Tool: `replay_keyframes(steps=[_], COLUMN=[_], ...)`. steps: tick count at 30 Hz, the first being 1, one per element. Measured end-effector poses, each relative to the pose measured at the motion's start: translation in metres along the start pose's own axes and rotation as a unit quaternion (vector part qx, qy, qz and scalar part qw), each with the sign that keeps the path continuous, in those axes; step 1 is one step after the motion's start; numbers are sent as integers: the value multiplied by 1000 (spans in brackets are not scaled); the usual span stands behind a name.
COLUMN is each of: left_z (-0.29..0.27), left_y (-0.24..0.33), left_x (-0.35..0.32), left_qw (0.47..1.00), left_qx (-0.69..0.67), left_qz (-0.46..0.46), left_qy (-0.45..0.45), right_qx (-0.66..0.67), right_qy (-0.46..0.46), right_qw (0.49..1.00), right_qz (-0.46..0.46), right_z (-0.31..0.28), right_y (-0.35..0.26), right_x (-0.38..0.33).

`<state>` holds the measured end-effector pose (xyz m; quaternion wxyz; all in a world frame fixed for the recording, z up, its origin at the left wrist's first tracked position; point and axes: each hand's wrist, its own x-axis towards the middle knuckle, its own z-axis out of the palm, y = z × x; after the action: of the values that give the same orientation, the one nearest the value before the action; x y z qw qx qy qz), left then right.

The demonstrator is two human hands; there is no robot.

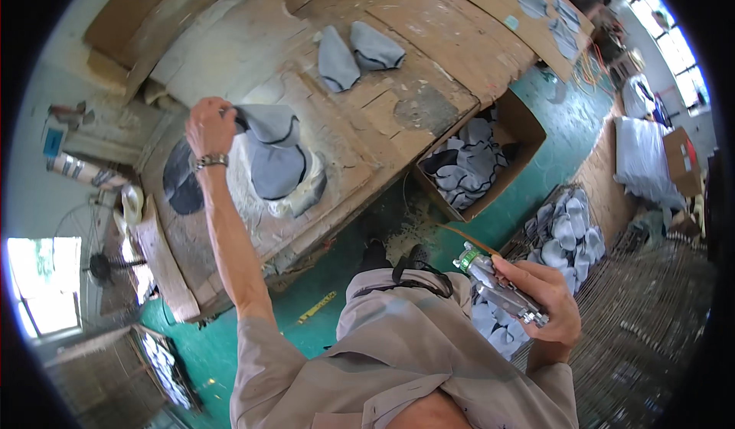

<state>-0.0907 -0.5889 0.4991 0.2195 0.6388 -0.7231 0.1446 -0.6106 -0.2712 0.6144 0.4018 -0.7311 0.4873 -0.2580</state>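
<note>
My left hand (210, 129) is closed on the edge of a grey fabric piece (269, 123) with a dark trim, over the table's powdery, whitish patch. Directly below it lies a second grey piece (277, 170) with the same trim, on a pale crusted pad (287, 205). A dark round piece (182, 178) rests beside my left wrist. In front of my body, at the right, my right hand (545, 295) is wrapped around a metal spray gun (501, 287) with a green ring, its nozzle end pointing toward the table. An orange-brown hose (471, 238) runs close to the gun.
Two more grey pieces (339, 58) lie farther back on the cardboard-covered table (429, 35). A cardboard box (528, 127) of grey pieces stands against its right edge. Heaped grey pieces (566, 226) sit on slatted racks (635, 306) at my right. A fan (99, 268) stands left.
</note>
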Motion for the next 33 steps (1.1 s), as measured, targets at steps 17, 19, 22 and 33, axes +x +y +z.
replay_keyframes(steps=[17,19,22,33], left_z=[140,162,195,257], left_y=[210,235,268,320], left_x=[253,266,286,336], left_qw=[987,984,974,966], left_qx=[-94,-102,-117,-179], left_qz=[124,123,137,170], left_qy=[-36,-81,-139,-79], right_qx=[24,30,45,32], right_qy=[233,261,290,261], right_qw=[935,918,900,924], right_qz=[265,299,321,276], right_z=[86,92,94,32], right_y=[-1,-4,-1,91], right_x=[-23,-26,-24,16])
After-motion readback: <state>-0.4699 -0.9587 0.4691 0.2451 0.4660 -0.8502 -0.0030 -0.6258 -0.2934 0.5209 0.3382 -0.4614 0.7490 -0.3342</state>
